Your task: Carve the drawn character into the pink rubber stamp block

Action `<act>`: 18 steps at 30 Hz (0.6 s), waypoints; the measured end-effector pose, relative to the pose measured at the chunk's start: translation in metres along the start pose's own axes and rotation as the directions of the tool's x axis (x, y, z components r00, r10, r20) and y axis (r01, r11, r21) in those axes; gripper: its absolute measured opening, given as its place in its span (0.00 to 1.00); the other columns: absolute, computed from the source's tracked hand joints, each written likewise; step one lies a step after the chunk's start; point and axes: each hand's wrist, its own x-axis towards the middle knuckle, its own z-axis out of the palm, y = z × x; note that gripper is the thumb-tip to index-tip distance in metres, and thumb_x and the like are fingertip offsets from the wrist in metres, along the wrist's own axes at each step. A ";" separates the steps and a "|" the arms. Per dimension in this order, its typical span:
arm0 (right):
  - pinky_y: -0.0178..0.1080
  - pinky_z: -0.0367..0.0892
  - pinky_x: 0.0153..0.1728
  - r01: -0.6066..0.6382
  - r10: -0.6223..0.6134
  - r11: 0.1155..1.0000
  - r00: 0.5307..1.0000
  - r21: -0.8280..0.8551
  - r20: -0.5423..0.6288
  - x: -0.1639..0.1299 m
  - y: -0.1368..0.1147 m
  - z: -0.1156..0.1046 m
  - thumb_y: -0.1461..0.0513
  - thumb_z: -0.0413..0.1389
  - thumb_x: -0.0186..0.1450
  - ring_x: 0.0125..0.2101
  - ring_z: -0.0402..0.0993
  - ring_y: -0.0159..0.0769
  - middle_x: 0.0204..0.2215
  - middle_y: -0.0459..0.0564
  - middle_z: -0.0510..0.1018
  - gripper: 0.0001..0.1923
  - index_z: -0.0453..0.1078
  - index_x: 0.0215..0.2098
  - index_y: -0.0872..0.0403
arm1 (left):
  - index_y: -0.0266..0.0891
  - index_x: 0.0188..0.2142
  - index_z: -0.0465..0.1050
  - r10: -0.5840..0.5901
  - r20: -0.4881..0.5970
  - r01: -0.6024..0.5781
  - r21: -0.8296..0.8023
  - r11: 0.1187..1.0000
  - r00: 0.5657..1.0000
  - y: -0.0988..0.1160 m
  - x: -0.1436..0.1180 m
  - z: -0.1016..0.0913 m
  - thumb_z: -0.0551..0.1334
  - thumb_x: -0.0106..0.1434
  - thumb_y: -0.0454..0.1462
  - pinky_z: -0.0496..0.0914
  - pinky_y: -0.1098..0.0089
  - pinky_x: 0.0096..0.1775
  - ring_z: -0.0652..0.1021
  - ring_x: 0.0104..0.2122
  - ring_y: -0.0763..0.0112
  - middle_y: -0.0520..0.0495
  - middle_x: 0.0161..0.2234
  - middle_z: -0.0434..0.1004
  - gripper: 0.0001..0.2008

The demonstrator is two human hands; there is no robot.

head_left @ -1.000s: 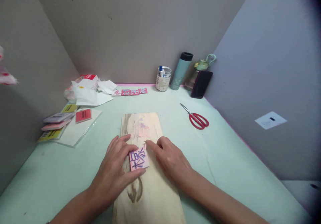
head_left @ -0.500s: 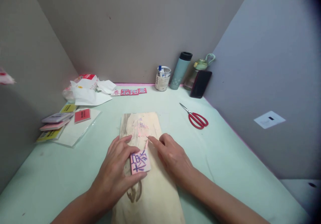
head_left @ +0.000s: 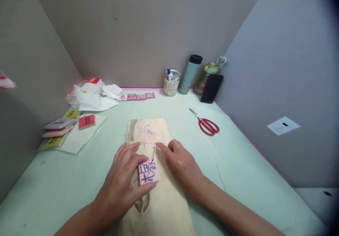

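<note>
A small pink square block point(head_left: 149, 171) with a purple character drawn on it lies on the pale wooden board point(head_left: 169, 207). My left hand point(head_left: 124, 174) grips it from the left, thumb along the near edge and fingers at the far side. Just beyond the block, my right hand point(head_left: 182, 165) rests on the board with its index finger stretched forward and the other fingers curled in. A tiny dark tip shows at that fingertip; whatever the hand grips is mostly hidden. Pink and purple shavings point(head_left: 150, 134) are scattered on the board ahead of the fingertip.
Red-handled scissors point(head_left: 208, 126) lie to the right. Along the back stand a pen cup point(head_left: 171, 84), a blue tumbler point(head_left: 190, 75), a green bottle point(head_left: 203, 82) and a leaning phone point(head_left: 212, 88). Finished-looking character tiles point(head_left: 136, 97), tissues point(head_left: 94, 102) and packaged blocks point(head_left: 58, 132) lie left.
My left hand and the block have shifted very slightly toward me and to the right. The right hand stays almost in place, its fingertip still by the shavings.
</note>
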 end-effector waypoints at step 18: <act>0.36 0.68 0.35 0.105 -0.023 0.908 0.979 0.406 -0.202 0.000 0.025 -0.002 0.67 0.47 0.74 0.34 0.71 0.36 0.37 0.50 0.70 0.14 0.69 0.53 0.52 | 0.46 0.53 0.66 -0.050 -0.011 0.050 0.038 0.998 0.999 -0.015 0.001 -0.001 0.69 0.64 0.42 0.52 0.38 0.65 0.65 0.64 0.45 0.44 0.48 0.73 0.20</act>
